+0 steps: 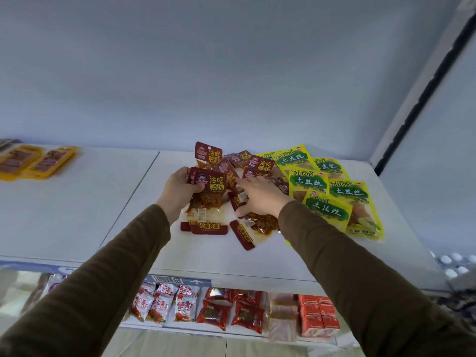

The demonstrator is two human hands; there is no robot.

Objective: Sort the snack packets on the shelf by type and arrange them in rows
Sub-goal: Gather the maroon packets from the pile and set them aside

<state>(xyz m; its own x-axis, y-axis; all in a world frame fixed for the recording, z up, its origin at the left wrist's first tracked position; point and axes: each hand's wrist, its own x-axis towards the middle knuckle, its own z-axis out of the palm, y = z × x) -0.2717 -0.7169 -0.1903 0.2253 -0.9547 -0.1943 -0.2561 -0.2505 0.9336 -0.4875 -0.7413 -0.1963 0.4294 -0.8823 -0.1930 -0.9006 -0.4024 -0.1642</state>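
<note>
On the white shelf (128,202) lies a loose pile of dark red snack packets (257,163) with clear windows. My left hand (180,191) grips a small stack of these red packets (208,199) at their top end, thumb on the front. My right hand (260,197) lies with fingers spread on another red packet (247,228) in the pile, thumb at its lower edge. To the right, several yellow-green packets (327,204) lie overlapping in rough rows.
Orange-yellow packets (38,161) lie at the far left of the shelf. The lower shelf (231,313) holds rows of white-red packets, red packets, pale packs and orange-red cartons. A dark vertical frame (422,99) bounds the right side.
</note>
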